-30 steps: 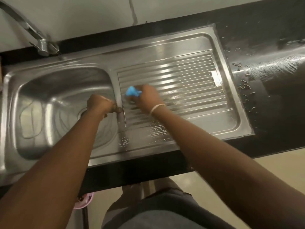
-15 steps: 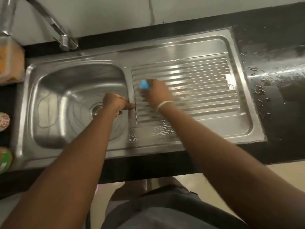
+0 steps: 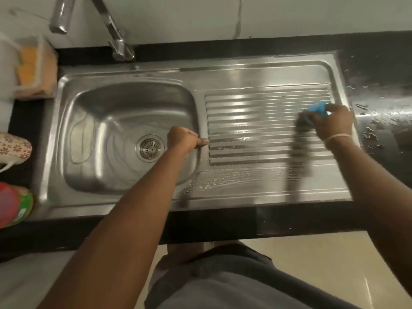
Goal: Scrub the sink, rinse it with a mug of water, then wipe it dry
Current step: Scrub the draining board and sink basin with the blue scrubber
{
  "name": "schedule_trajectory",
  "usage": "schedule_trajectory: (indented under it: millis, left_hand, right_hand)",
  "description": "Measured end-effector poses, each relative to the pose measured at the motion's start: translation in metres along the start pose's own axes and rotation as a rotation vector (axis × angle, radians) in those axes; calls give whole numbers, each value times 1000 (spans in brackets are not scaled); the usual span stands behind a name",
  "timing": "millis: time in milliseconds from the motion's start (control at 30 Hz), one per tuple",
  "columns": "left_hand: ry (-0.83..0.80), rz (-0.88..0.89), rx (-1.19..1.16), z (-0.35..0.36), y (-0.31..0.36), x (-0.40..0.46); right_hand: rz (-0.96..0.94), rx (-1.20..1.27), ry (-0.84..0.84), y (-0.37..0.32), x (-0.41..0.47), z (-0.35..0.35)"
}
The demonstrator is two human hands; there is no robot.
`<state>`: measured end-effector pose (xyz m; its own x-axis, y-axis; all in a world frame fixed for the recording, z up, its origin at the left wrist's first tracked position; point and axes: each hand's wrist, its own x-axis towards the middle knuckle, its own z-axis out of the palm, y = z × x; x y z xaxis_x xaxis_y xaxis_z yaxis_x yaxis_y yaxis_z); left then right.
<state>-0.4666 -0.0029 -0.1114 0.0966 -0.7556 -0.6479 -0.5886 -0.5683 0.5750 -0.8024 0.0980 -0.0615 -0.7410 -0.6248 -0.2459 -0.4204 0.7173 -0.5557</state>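
Note:
A stainless steel sink with a bowl on the left and a ribbed drainboard on the right fills the black counter. My right hand grips a blue scrubber against the far right end of the ribs. My left hand grips the ridge between bowl and drainboard, thumb on the drainboard side. Soap suds lie along the near ribs and the flat strip below them. The drain strainer sits in the bowl's bottom.
The tap arches over the bowl from the back rim. At the left stand a clear tub with orange sponges, a flowered mug and a red and green container. The counter right of the sink is wet.
My right hand has swept the blue scrubber from the left end of the ribs to their far right end. The left hand has stayed on the ridge. The camera view has shifted left.

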Motion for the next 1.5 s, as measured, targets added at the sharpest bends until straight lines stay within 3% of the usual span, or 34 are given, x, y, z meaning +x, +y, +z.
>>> schedule_trajectory:
  millis: [167,367,467,633,767,967,1100,1200,1333,1500]
  left_hand:
    - [37,193,158,-10,-13,-13]
    - [222,371,324,-120,-57,-48]
    - [345,397,364,-211,-86,-65]
    - [411,344,404,-331,-155,-79]
    - [351,255,466,-391,-203,-86]
    - [157,281,547,-411,-243,-83]
    - [220,262,586,-416,-258,-79]
    - [271,232,594,-413,-266,-75]
    - [286,292,630,-413,-264,-76]
    - [256,245,634,-414,-260,-78]
  right_hand:
    - [-364,-14,-311,-87,-80,107]
    - [-594,-207,-418,-153,-141,146]
    - [-727,-169,-486,-172,-191,161]
    - [-934,-60,-608,-230,-279,191]
    - [-1033,-43,-734,-294,-349,224]
    - [-1211,-173,-852,-349,-433,292]
    - [-1327,-421,-816,-352,-458,334]
    - [-1271,-598,-720,-352,-465,353]
    - [-1291,-591,-593,-360,-476,367]
    - [-1342,-627,-687,-359,-489,376]
